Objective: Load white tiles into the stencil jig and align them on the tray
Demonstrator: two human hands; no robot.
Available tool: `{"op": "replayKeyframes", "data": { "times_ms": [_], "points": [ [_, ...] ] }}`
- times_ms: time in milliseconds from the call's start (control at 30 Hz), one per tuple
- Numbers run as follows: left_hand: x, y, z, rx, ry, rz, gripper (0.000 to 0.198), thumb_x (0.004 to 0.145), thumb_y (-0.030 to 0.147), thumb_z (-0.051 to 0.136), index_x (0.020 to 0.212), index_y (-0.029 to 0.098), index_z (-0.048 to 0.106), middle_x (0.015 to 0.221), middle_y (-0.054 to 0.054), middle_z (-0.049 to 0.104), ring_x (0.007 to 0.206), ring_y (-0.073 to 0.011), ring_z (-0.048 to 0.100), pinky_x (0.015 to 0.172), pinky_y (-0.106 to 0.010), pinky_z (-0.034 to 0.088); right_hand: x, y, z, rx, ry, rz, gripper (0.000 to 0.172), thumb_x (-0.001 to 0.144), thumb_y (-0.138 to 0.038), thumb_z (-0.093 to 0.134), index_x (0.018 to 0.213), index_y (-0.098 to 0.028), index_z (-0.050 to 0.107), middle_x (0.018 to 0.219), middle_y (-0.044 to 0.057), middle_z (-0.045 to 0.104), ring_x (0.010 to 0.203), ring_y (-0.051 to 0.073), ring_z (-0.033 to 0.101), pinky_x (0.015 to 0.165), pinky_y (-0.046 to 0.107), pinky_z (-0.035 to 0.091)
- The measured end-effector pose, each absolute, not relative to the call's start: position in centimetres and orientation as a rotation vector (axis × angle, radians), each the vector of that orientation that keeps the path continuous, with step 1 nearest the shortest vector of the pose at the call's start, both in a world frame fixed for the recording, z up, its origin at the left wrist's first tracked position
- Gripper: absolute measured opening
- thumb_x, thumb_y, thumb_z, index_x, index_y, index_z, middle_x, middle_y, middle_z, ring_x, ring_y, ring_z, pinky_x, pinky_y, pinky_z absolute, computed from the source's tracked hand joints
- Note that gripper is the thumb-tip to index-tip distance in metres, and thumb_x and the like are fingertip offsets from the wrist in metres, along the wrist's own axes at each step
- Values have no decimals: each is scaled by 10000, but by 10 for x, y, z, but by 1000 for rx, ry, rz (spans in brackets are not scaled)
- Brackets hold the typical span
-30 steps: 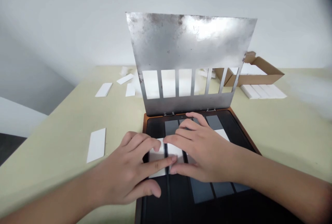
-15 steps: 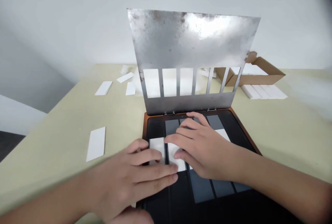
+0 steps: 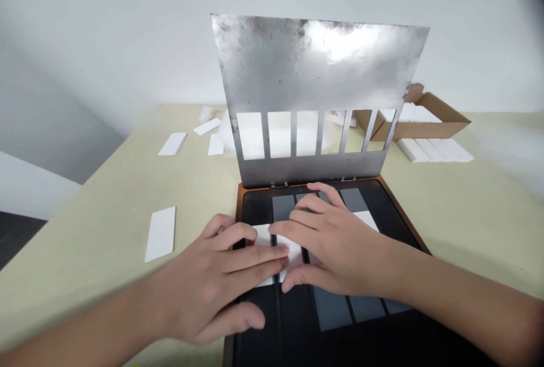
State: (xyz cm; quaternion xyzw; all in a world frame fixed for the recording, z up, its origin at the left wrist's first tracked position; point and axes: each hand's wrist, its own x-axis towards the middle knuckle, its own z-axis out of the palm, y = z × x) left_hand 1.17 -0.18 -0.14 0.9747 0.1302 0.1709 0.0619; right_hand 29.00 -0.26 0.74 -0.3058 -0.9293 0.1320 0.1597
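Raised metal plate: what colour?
Metal plate: silvery grey, with dark blotches near its top edge; shows best in the head view.

Left fingers (image 3: 259, 255) beside right fingers (image 3: 295, 231), perhaps touching

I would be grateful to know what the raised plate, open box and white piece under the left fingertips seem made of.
Raised plate: bare metal, perhaps steel, semi-glossy; a bright glare and dark blotches show.
Open box: probably matte cardboard, given its plain brown walls.
White piece: smooth, matte, without glare; plastic or ceramic, I cannot tell.
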Motion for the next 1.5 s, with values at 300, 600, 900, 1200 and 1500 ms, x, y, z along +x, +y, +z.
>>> {"op": "replayKeyframes", "data": {
  "times_ms": [300,600,900,1200,1500],
  "points": [
    [12,-3,-2,2975,388,518,516,1141,494,385,1421,144,640,1452,-73,688,1058,-280,520,932,-438,337,288,-2,3,-887,-2655,274,411,1006,-553,669,1242,-217,663,965,-2,698,1051,222,554,1243,509,169],
    [12,-4,1,3009,398,572,535,1155,482,318,1346,126,668,1346,-110,725,1063,-265,550,912,-415,356,289,-3,2,-901,-2717,236,208,1050,-235,598,1255,-228,631,1024,10,707,1059,232,516,1238,516,145],
    [15,-8,6,3011,243,529,559,1128,510,406,1396,87,654,1366,-118,732,1104,-300,580,942,-441,374,287,-3,4,-906,-2736,220,386,953,-84,585,1312,-226,611,1082,6,711,1062,237,501,1244,530,126],
    [20,-9,12,2966,328,533,487,1114,444,458,1408,99,638,1347,-109,740,1066,-283,577,931,-421,376,287,-4,11,-945,-2683,221,285,1073,-211,513,1321,-206,653,1080,42,741,1099,241,530,1230,545,184],
    [22,-10,15,2947,327,529,493,1113,439,466,1428,97,632,1385,-109,729,1015,-275,576,882,-426,418,287,0,-2,-1237,-2555,-73,460,1121,-417,447,1431,-153,661,1569,136,548,1444,371,404,1219,615,257]
  ]
}}
